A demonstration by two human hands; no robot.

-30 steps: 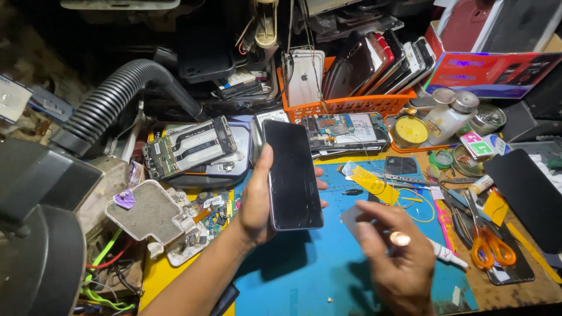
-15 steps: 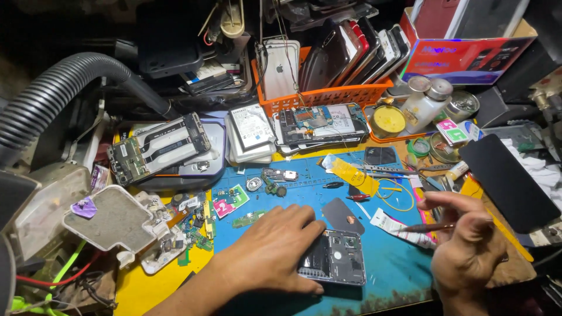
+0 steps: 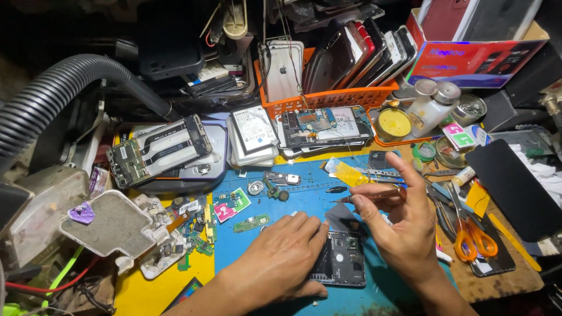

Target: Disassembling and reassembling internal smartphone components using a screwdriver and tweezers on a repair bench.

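Note:
A dark opened phone (image 3: 342,260) lies face down on the blue work mat (image 3: 304,202), its inner boards and camera showing. My left hand (image 3: 281,257) rests flat on the phone's left half and pins it to the mat. My right hand (image 3: 398,225) hovers just right of the phone and pinches a thin screwdriver (image 3: 366,196), whose tip points left above the mat. A small grey cover piece (image 3: 339,217) lies by the phone's top edge.
Small circuit boards (image 3: 252,222) and parts lie on the mat's left. Orange scissors (image 3: 471,237) and a black phone screen (image 3: 512,187) lie to the right. An orange basket of phones (image 3: 351,96) stands behind, with opened phones (image 3: 158,149) and a grey ribbed hose (image 3: 52,99) at the left.
The left hand, which held the phone upright a second ago, has laid it flat on the mat and presses on it. The right hand has come in beside it holding the screwdriver.

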